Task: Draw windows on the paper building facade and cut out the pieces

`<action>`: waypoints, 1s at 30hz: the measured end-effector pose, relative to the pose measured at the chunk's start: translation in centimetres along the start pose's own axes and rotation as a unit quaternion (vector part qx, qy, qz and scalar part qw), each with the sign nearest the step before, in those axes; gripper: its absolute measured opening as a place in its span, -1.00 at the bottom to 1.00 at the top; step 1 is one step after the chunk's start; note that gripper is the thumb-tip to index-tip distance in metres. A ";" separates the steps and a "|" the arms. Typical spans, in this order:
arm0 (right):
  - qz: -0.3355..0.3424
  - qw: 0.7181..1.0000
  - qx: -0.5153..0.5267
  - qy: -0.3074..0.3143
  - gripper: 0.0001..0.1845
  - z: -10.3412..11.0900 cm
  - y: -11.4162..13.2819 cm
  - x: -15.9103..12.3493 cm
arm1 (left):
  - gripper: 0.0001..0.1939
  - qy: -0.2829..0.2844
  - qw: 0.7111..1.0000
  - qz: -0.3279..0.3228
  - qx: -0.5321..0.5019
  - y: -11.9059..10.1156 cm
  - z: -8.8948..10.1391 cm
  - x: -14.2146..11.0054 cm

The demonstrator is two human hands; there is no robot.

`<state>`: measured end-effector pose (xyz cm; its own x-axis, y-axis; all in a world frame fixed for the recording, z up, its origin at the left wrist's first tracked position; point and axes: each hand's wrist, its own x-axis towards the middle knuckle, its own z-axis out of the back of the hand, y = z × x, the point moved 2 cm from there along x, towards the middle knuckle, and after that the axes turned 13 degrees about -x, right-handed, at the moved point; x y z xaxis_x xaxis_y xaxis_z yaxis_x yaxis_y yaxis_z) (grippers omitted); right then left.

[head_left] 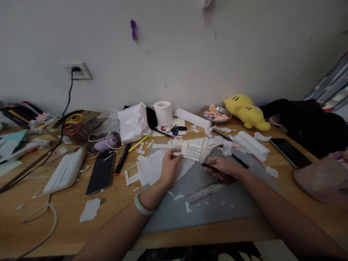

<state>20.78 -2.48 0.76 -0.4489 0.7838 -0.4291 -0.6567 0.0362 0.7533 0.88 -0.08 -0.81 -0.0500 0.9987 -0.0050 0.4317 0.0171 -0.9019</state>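
Note:
My left hand (172, 164) pinches a strip of white paper card (193, 149) with rounded shapes and lines drawn in black, holding it up above the mat. Close to the card's right end, my right hand (221, 166) is closed around a black-handled tool (210, 167) that looks like scissors; its blades are hidden. Below the hands a metal ruler (205, 192) lies aslant on the grey cutting mat (174, 215). A white sheet (152, 168) rests under my left hand, and a cut-out paper frame (131, 175) lies left of it.
Paper scraps are scattered about. Left are a black phone (100, 174), a white power strip (65, 172) with cables and a black marker (122, 159). Behind stand a toilet roll (163, 113) and a metal bowl (228, 116). A yellow plush toy (244, 110) and another phone (290, 153) lie right.

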 end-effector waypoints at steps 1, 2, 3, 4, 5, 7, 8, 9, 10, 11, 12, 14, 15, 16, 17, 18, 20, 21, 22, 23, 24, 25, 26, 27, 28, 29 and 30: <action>0.002 1.000 0.003 0.001 -0.57 0.0 0.0 0.0 | -0.72 0.000 1.000 -0.002 0.003 -0.1 0.0 -0.1; 0.005 1.000 0.006 0.004 -0.57 0.0 0.0 -0.1 | -0.72 0.001 1.000 -0.004 0.004 -0.2 0.0 -0.1; 0.007 1.000 0.010 0.009 -0.57 0.0 0.0 -0.1 | -0.73 0.002 1.000 -0.007 0.006 -0.3 0.0 -0.1; 0.009 1.000 0.014 0.015 -0.56 0.0 0.0 -0.2 | -0.76 0.004 1.000 -0.009 0.007 -0.3 -0.1 -0.2; 0.010 1.000 0.018 0.021 -0.56 -0.1 0.0 -0.3 | -0.79 0.007 1.000 -0.011 0.008 -0.3 -0.1 -0.2; 0.008 0.999 0.024 0.030 -0.55 -0.3 0.2 -0.4 | -0.86 0.016 1.000 -0.011 0.010 -0.3 -0.2 -0.1; 0.007 0.999 0.026 0.033 -0.55 -0.4 0.2 -0.5 | -0.88 0.020 1.000 -0.012 0.011 -0.2 -0.2 -0.2; 0.006 0.999 0.028 0.034 -0.55 -0.5 0.3 -0.6 | -0.89 0.022 1.000 -0.012 0.013 -0.2 -0.3 -0.2; 0.003 0.999 0.030 0.035 -0.55 -0.6 0.4 -0.6 | -0.89 0.023 1.000 -0.014 0.016 -0.2 -0.3 -0.2; -0.001 0.999 0.033 0.035 -0.55 -0.7 0.5 -0.6 | -0.87 0.021 0.999 -0.015 0.019 -0.2 -0.3 -0.3; -0.006 0.999 0.033 0.034 -0.56 -0.9 0.7 -0.6 | -0.84 0.018 0.999 -0.017 0.023 -0.2 -0.4 -0.4; -0.020 0.999 0.038 0.030 -0.56 -1.4 1.1 -0.5 | -0.79 0.012 0.999 -0.020 0.027 -0.3 -0.4 -0.5; -0.026 0.998 0.041 0.026 -0.55 -1.8 1.4 -0.5 | -0.77 0.008 0.999 -0.022 0.027 -0.3 -0.3 -0.6; -0.032 0.998 0.056 0.020 -0.55 -2.3 1.7 -0.4 | -0.77 0.001 0.999 -0.028 0.026 -0.4 -0.3 -0.7; -0.033 0.997 0.069 0.012 -0.54 -2.8 2.0 -0.3 | -0.76 -0.007 0.999 -0.034 0.026 -0.4 -0.3 -0.7; -0.035 0.996 0.084 0.005 -0.54 -3.4 2.3 -0.2 | -0.76 -0.017 0.999 -0.042 0.025 -0.5 -0.2 -0.8; -0.027 0.993 0.116 -0.002 -0.52 -4.5 2.8 0.1 | -0.76 -0.033 0.998 -0.057 0.023 -0.6 -0.3 -1.0; -0.022 0.991 0.131 -0.003 -0.51 -5.0 2.9 0.2 | -0.77 -0.036 0.997 -0.062 0.022 -0.7 -0.3 -1.2; -0.016 0.989 0.145 -0.003 -0.50 -5.5 3.0 0.3 | -0.77 -0.035 0.997 -0.064 0.019 -0.7 -0.4 -1.4; -0.010 0.987 0.158 -0.002 -0.49 -5.8 3.0 0.4 | -0.77 -0.032 0.997 -0.066 0.016 -0.7 -0.5 -1.6; -0.004 0.986 0.169 -0.001 -0.48 -6.1 3.0 0.5 | -0.77 -0.026 0.997 -0.065 0.013 -0.6 -0.6 -1.9; 0.002 0.984 0.179 -0.001 -0.48 -6.2 3.0 0.6 | -0.77 -0.017 0.998 -0.058 0.009 -0.6 -0.7 -2.1; 0.007 0.982 0.188 -0.002 -0.48 -6.3 2.9 0.6 | -0.77 -0.006 0.999 -0.048 0.004 -0.5 -0.9 -2.4; 0.013 0.980 0.197 -0.002 -0.48 -6.4 2.9 0.6 | -0.77 0.006 0.999 -0.037 0.000 -0.4 -1.0 -2.6; 0.018 0.979 0.204 -0.003 -0.48 -6.4 2.9 0.7 | -0.77 0.017 0.999 -0.027 -0.003 -0.3 -1.1 -2.7; 0.022 0.977 0.211 -0.004 -0.48 -6.4 2.9 0.7 | -0.78 0.025 0.999 -0.020 -0.005 -0.3 -1.1 -2.8; 0.026 0.976 0.217 -0.006 -0.48 -6.4 2.9 0.7 | -0.79 0.029 0.999 -0.019 -0.005 -0.2 -1.2 -2.8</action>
<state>14.70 -5.82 -0.58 -0.4668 0.7985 -0.3801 -0.3128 0.2529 0.9155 1.99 -2.86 -0.08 -0.0140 0.9984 0.0543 0.4399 0.0549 -0.8964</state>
